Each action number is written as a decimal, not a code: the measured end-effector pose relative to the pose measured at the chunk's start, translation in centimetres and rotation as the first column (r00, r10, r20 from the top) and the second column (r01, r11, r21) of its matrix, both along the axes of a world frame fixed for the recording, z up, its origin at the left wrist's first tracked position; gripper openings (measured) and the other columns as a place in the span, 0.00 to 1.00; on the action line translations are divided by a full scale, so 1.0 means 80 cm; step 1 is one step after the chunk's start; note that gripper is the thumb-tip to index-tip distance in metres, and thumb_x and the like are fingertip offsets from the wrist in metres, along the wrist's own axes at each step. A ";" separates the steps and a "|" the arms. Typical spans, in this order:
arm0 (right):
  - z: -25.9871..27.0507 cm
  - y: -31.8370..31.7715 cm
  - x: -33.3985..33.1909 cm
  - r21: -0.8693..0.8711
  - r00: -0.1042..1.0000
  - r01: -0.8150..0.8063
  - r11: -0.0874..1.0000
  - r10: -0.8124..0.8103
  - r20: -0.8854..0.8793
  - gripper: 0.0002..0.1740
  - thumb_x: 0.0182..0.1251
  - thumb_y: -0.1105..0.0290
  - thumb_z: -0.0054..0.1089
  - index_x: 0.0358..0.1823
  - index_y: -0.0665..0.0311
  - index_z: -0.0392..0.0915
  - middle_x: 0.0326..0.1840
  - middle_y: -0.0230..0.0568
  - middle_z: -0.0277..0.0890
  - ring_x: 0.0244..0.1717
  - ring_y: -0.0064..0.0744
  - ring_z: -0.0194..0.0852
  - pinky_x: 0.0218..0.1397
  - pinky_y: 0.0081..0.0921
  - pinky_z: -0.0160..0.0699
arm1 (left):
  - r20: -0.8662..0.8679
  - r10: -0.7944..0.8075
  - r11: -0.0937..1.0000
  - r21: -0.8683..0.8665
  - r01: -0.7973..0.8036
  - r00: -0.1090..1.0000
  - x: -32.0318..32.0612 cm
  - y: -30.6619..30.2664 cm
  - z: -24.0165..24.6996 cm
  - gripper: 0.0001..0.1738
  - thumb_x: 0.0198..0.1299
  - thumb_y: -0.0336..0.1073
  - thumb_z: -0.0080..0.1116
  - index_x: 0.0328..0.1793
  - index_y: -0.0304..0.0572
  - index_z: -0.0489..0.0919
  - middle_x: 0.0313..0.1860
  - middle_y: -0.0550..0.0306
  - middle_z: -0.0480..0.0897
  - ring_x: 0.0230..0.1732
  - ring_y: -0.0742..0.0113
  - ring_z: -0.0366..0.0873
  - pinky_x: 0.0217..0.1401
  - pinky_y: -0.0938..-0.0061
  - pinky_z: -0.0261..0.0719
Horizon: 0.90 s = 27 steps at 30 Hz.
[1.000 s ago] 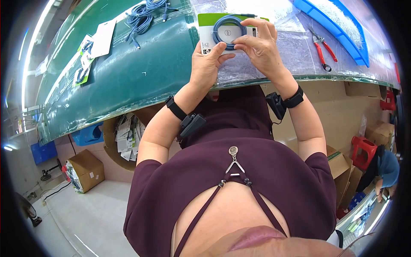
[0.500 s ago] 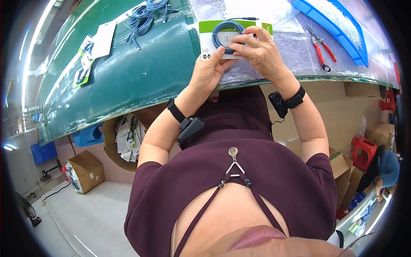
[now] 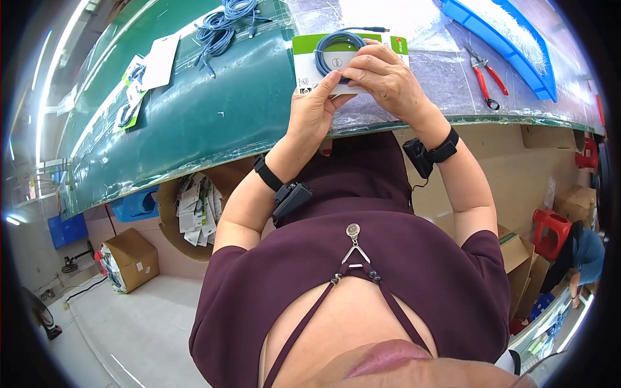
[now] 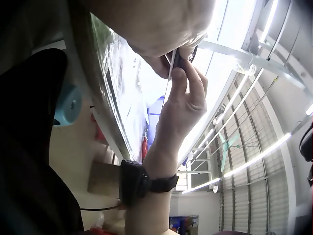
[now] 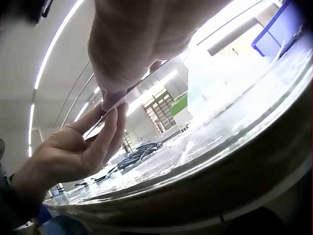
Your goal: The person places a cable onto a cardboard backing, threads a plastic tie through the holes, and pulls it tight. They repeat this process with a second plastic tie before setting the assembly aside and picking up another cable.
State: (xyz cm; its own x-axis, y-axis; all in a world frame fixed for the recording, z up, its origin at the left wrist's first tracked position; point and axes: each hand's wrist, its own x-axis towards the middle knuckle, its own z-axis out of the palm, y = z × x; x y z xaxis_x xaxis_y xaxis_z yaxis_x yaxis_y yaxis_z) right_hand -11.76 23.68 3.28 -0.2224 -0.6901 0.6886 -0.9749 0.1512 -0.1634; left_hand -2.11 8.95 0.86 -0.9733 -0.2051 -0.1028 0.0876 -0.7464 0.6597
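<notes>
A white-and-green backing card is held up over the near edge of the table. On its front lies a coiled blue cable, with one plug end reaching right along the card's top. My left hand pinches the card's lower edge, thumb in front by the coil and fingers behind. With bent fingers, my right hand grips the coil's lower right side against the card, covering part of it. In the left wrist view, the right hand's fingers close around the card's edge.
More blue cables lie in a bundle on the green mat. Several carded cables rest at the left. Red-handled pliers lie at the right, beside a blue tray of clear plastic strands.
The card has shifted slightly left and toward me. My right fingers have moved from the coil's right side down to its lower right, and the upper plug end now stands further from the coil.
</notes>
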 end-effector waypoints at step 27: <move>-0.029 0.029 -0.053 -0.040 0.793 0.472 0.881 -0.404 0.455 0.06 0.59 0.75 0.64 0.37 0.64 0.76 0.33 0.41 0.74 0.31 0.36 0.75 0.36 0.27 0.75 | 0.068 0.433 0.867 -0.303 -0.395 0.899 0.015 -0.124 -0.017 0.19 0.63 0.25 0.56 0.60 0.38 0.71 0.50 0.54 0.80 0.45 0.61 0.83 0.43 0.67 0.89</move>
State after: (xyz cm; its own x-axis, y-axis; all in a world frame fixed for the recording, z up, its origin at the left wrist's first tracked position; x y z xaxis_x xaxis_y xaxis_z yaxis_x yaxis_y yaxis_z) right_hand -16.03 25.98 0.95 -0.7672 -0.3481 0.5387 -0.6390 0.4872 -0.5952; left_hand -0.89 -1.01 -0.47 -0.7744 -0.6244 -0.1021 0.2475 -0.4475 0.8594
